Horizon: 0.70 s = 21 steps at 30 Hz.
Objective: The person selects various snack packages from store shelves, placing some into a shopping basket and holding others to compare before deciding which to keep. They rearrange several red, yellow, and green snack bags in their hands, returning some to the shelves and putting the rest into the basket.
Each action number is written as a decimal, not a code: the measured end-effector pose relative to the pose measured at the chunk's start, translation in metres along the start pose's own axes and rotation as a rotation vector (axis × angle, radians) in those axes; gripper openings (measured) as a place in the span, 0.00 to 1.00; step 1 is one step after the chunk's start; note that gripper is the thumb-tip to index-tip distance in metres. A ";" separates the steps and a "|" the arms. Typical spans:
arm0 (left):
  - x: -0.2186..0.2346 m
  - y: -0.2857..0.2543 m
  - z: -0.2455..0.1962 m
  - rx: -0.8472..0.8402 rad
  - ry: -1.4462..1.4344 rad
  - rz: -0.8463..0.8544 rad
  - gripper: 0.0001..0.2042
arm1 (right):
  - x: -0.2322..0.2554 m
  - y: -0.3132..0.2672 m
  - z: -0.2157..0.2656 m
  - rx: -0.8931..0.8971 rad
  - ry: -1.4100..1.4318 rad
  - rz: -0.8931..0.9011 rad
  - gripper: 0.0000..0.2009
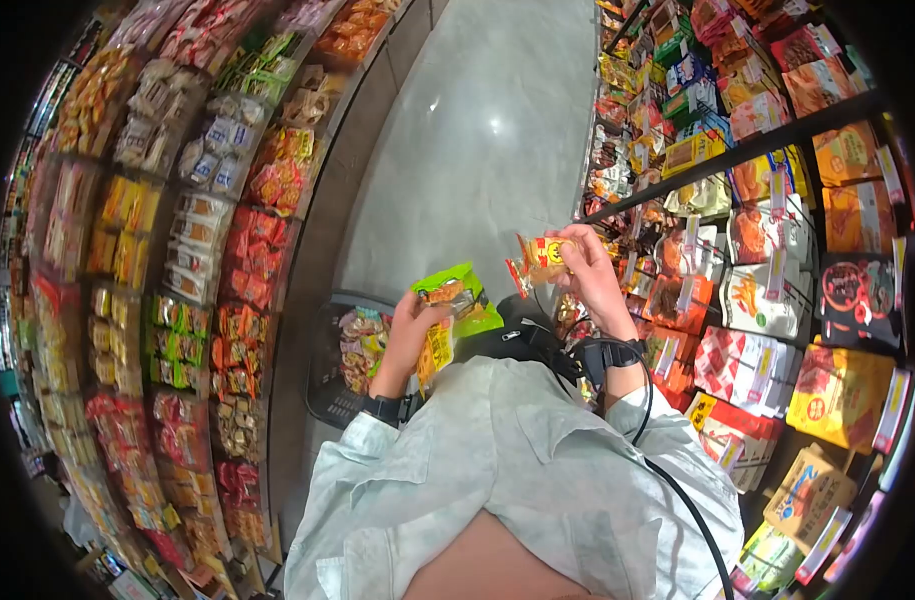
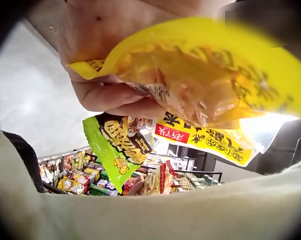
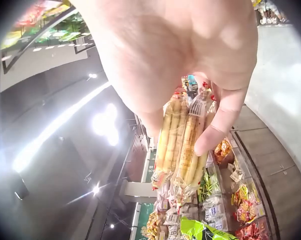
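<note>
My left hand (image 1: 405, 328) grips several snack bags together. One is a bright green and black bag (image 1: 469, 300); yellow packets (image 1: 436, 348) hang below it. In the left wrist view, a clear-windowed yellow packet (image 2: 185, 90) fills the foreground, with a yellow pouch bearing a red label (image 2: 210, 141) behind it. Off to the right, my right hand (image 1: 591, 277) pinches a clear packet with a red and yellow label (image 1: 543, 257) between thumb and fingers. Long pale sticks show through that packet's plastic (image 3: 183, 142) in the right wrist view.
A dark shopping basket (image 1: 322, 402) with several small bags in it stands at the lower left, beside bins of wrapped snacks (image 1: 247, 260). Shelves of boxed and bagged food (image 1: 742, 280) line the right. Grey floor (image 1: 467, 130) runs between them. A black cable (image 1: 692, 510) trails from the right wrist.
</note>
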<state>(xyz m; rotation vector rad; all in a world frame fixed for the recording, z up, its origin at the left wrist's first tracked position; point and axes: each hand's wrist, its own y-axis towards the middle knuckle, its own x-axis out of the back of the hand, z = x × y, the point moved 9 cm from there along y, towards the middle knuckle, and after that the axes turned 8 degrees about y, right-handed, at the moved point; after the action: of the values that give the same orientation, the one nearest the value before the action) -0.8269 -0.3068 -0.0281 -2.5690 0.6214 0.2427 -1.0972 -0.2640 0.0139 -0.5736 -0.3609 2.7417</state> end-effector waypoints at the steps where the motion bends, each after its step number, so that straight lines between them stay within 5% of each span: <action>1: -0.002 0.017 -0.006 0.016 -0.024 0.014 0.16 | 0.003 0.015 0.002 -0.003 0.026 -0.001 0.09; 9: -0.029 0.180 -0.028 0.118 -0.042 0.124 0.18 | 0.038 0.167 0.040 -0.024 0.026 0.076 0.11; 21: -0.158 0.381 -0.163 0.380 -0.042 0.321 0.33 | 0.050 0.382 0.174 0.129 -0.078 0.482 0.20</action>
<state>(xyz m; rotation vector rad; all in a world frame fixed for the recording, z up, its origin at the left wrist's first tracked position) -1.1351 -0.6236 -0.0006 -2.0907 0.9637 0.2554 -1.3110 -0.6281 0.0345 -0.5824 -0.0631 3.2245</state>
